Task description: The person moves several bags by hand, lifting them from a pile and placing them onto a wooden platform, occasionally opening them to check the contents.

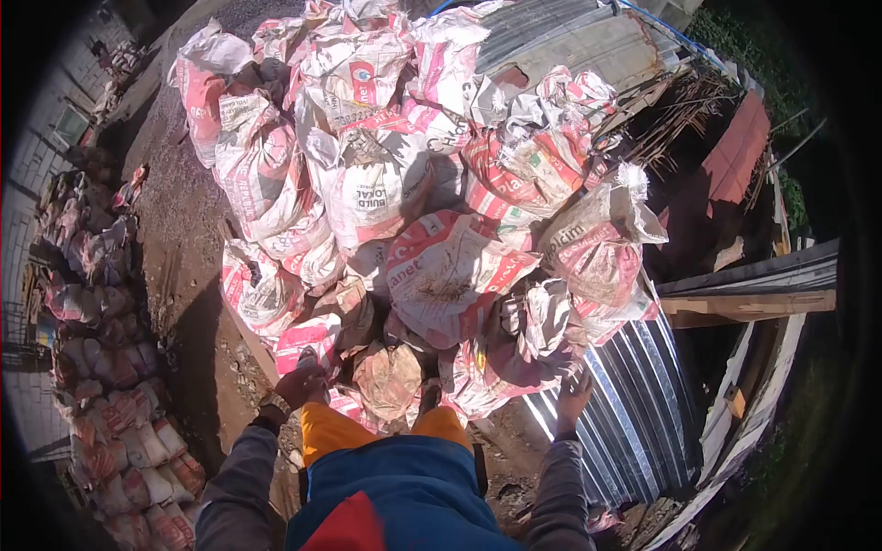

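Note:
My left hand (pixel 301 383), with a band on its wrist, is low on the left side of the sack pile. It overlaps the lower edge of a red-and-white sack (pixel 309 338); shadow blurs its fingers, and I cannot tell whether they grip anything. My right hand (pixel 574 397) hangs open, fingers pointing forward, over the near edge of a corrugated metal sheet (pixel 638 404). Close to its left lies a shaded sack (pixel 525 360). A brown, dirt-stained sack (pixel 389 378) stands between my hands at my feet. Beyond it rests a large red-and-white sack (pixel 450 280) with dirt on top.
Several filled sacks (pixel 372 188) are heaped ahead. Another long stack of sacks (pixel 119 418) lines the block wall (pixel 28 230) at left, across a dirt path (pixel 179 266). A wooden beam (pixel 749 303), sticks (pixel 675 115) and a rusty sheet (pixel 738 151) stand at right.

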Demonstrator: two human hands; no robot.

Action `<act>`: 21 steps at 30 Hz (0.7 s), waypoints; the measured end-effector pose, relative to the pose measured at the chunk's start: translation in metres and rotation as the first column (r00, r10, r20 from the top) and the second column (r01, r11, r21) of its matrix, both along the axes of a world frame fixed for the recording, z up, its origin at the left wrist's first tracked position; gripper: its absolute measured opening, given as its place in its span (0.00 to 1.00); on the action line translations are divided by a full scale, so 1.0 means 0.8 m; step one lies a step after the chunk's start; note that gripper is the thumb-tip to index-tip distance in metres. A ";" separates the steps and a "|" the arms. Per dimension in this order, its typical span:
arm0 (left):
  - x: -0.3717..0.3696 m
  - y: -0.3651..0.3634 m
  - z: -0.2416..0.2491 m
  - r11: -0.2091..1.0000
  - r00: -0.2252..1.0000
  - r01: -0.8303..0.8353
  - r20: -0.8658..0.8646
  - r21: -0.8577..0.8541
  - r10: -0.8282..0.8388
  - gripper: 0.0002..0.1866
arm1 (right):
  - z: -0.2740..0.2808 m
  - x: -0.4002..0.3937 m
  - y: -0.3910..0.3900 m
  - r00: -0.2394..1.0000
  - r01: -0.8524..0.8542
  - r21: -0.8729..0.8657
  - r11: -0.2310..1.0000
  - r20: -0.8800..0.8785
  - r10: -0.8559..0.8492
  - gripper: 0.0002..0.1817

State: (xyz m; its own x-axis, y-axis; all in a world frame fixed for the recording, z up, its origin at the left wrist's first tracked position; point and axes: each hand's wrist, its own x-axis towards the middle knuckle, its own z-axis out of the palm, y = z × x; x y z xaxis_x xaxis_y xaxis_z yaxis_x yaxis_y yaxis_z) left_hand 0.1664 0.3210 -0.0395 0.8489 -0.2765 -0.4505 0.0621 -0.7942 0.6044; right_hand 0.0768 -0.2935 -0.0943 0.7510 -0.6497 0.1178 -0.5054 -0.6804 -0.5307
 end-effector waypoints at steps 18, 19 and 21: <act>-0.672 -0.051 -0.215 0.880 0.869 -0.466 -0.233 -0.088 0.437 0.15 | 0.039 0.113 0.165 0.551 -0.457 0.760 0.462 -0.165 0.818 0.21; -0.665 -0.073 -0.207 0.893 0.876 -0.449 -0.212 -0.030 0.433 0.15 | 0.075 0.137 0.190 0.532 -0.476 0.749 0.461 -0.172 0.829 0.20; -0.638 -0.091 -0.214 0.784 0.753 -0.621 -0.296 -0.023 0.588 0.16 | 0.087 0.167 0.206 0.523 -0.616 0.625 0.479 -0.131 0.842 0.20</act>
State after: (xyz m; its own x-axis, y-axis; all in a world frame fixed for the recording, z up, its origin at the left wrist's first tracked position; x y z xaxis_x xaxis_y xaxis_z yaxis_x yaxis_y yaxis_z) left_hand -0.3441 0.2485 -0.2106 0.7121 0.1917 -0.6755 0.6721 -0.4643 0.5768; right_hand 0.2101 -0.1285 -0.0251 0.8625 0.2921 -0.4133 -0.1575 -0.6213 -0.7676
